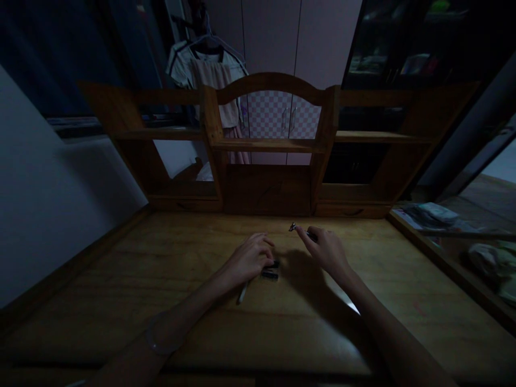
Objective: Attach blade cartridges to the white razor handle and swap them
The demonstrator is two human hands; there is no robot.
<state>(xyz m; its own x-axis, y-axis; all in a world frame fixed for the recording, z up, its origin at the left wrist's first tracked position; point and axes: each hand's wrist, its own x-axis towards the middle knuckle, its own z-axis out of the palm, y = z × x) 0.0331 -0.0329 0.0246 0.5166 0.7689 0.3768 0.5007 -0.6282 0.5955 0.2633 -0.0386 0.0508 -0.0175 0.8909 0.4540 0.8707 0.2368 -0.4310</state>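
My left hand (253, 255) rests low over the desk, its fingers curled and the thumb and index fingertips on a small dark case (270, 275). Part of that case is hidden under the fingertips. A thin white stick-like thing (242, 293) lies on the wood beside my left wrist, partly covered by it. Raised above the desk to the right, my right hand (324, 247) is closed around a thin tool with a small shiny metal head (292, 227). The head sticks out past the thumb; its exact kind is too small and dim to make out.
The wooden desk (193, 322) carries a shelf unit (266, 144) along its back edge, with small drawers at its foot. A white wall (60, 215) borders the left. At the right, plastic-wrapped things (437, 212) lie on a lower surface. The room is dim.
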